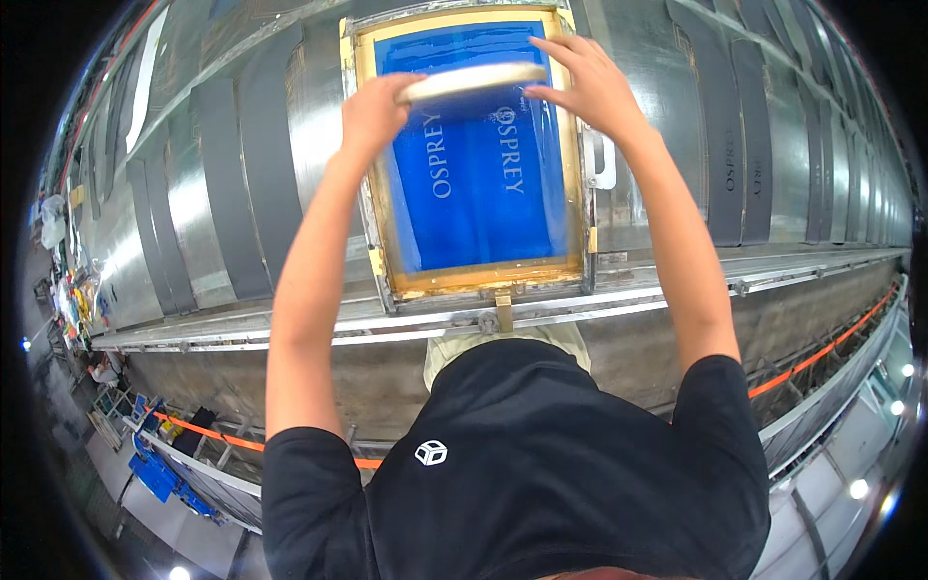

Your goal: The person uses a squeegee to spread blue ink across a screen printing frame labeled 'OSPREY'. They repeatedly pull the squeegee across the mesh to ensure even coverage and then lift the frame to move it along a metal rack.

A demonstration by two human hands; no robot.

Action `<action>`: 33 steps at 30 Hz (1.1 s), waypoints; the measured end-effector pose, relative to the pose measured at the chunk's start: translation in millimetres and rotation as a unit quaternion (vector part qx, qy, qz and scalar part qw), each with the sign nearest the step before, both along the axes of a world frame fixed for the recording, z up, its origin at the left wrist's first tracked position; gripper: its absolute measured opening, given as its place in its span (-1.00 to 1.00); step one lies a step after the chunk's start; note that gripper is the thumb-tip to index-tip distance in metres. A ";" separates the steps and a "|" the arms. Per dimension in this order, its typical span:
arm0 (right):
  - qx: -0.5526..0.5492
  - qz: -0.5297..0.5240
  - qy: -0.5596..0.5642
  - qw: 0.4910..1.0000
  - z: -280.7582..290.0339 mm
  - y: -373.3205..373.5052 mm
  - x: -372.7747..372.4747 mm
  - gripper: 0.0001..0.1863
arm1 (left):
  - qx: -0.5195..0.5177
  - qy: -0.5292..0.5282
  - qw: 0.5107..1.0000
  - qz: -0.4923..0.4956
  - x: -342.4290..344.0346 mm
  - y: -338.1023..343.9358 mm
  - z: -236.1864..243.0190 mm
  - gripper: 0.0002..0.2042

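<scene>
A blue printing screen [474, 227] with pale lettering lies in front of me, set in a yellowish, worn frame [574, 193]. Across its far part is a squeegee with a pale bar-shaped handle [474, 81], slightly blurred. My left hand [377, 111] grips the handle's left end, fingers wrapped round it. At the other end my right hand [592, 85] is open, thumb and fingers spread to either side of the bar's tip; I cannot tell whether it touches. The squeegee's lower edge is smeared by motion.
A long metal table [643, 184] runs left to right under the screen. Dark fabric strips [227, 184] lie on it at both sides. A white handle-like piece [601, 160] sits beside the frame's right edge. A metal rail [406, 329] borders the table's near side.
</scene>
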State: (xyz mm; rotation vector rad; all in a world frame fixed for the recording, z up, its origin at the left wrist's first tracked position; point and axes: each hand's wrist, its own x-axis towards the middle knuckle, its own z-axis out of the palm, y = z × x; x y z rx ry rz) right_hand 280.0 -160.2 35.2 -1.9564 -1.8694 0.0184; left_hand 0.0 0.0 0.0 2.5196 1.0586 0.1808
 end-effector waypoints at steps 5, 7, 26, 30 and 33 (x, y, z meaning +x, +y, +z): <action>-0.187 -0.055 0.012 0.981 -36.9 67.3 3.6 -0.72 | -0.098 0.018 0.995 -0.008 31.5 47.2 6.3 -0.61; -0.106 -0.083 0.006 0.991 -59.4 47.4 -12.0 -0.78 | -0.060 0.043 0.997 0.025 32.8 24.7 -5.7 -0.62; -0.037 -0.039 -0.032 0.998 -40.8 -128.4 -111.3 -0.50 | 0.032 -0.088 0.995 -0.040 -86.4 -158.1 -8.4 -0.46; -0.027 -0.033 -0.133 0.990 -56.6 -16.9 -47.9 -0.64 | -0.061 0.059 0.996 0.040 -25.7 -40.8 -14.2 -0.59; -0.016 -0.053 -0.148 0.987 -57.4 54.3 -10.8 -0.66 | -0.052 0.040 0.998 -0.004 10.2 36.4 -7.6 -0.64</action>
